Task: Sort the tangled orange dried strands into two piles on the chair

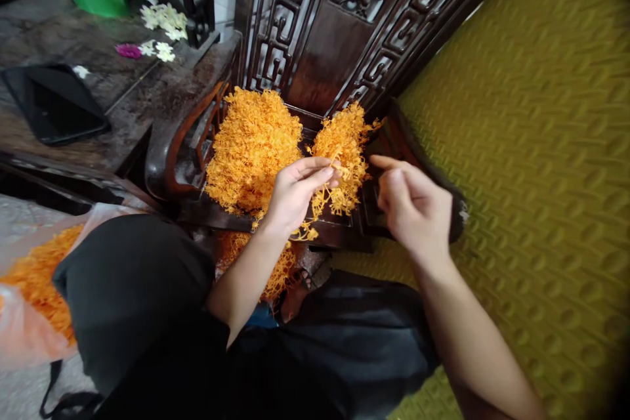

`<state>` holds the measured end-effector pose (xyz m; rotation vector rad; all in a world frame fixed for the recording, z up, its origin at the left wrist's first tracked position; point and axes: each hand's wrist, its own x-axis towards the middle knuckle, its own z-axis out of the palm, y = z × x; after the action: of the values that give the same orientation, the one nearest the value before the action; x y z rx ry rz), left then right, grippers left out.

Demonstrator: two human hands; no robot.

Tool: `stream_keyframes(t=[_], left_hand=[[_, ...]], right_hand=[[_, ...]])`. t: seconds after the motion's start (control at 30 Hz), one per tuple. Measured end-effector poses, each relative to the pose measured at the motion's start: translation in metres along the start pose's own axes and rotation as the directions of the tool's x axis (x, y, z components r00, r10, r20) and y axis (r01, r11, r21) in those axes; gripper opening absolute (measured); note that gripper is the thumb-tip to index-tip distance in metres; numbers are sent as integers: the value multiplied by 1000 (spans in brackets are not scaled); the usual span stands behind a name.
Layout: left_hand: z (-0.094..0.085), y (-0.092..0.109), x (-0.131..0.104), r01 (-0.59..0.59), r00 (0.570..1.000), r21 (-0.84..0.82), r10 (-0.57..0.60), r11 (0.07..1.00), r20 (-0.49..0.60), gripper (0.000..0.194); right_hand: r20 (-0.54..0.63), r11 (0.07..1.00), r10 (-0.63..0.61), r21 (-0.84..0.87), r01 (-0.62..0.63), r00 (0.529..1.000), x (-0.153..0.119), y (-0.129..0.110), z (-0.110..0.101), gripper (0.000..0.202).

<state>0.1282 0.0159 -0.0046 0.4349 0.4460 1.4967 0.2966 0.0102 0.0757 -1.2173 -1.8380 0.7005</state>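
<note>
Pinching an orange sprig [343, 169] in left hand [298, 191], at the small heap [347, 138] on the chair [319, 72], beside the big heap [253, 144]; holding right hand [418, 203] half-curled, just apart; cannot tell if gripping anything there

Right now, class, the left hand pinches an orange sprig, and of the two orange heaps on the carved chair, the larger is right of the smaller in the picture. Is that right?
No: the head view shows the larger heap left of the smaller heap. The left hand does pinch an orange sprig.
</note>
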Motion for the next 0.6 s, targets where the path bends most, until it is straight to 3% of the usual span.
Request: stream_keyframes(t=[0.07, 0.17, 0.27, 0.4, 0.47, 0.53, 0.6], left_hand=[[3, -2, -1, 7, 1000, -34, -6, 999, 12, 23], [6, -1, -3, 7, 1000, -71, -8, 997, -15, 20], [7, 2, -5, 16, 999, -101, -19, 995, -29, 20], [9, 3, -8, 41, 999, -127, -44, 991, -22, 21], [12, 1, -12, 59, 998, -119, -61, 991, -17, 22], [14, -1, -14, 67, 998, -105, -68, 992, 2, 23], [15, -3, -14, 20, 999, -112, -23, 994, -23, 25]], right_hand=[[103, 970, -139, -186, 156, 985, -5, -2, 4, 26], [197, 968, -170, -153, 201, 966, -8, 5, 9, 27], [170, 986, -120, -95, 138, 978, -10, 12, 11, 23], [125, 930, -207, -282, 235, 970, -9, 13, 12, 28], [158, 873, -283, -366, 322, 946, -9, 13, 15, 31], [133, 812, -389, -419, 407, 912, -12, 13, 20, 16], [90, 728, -535, -455, 512, 840, -19, 10, 24, 6]])
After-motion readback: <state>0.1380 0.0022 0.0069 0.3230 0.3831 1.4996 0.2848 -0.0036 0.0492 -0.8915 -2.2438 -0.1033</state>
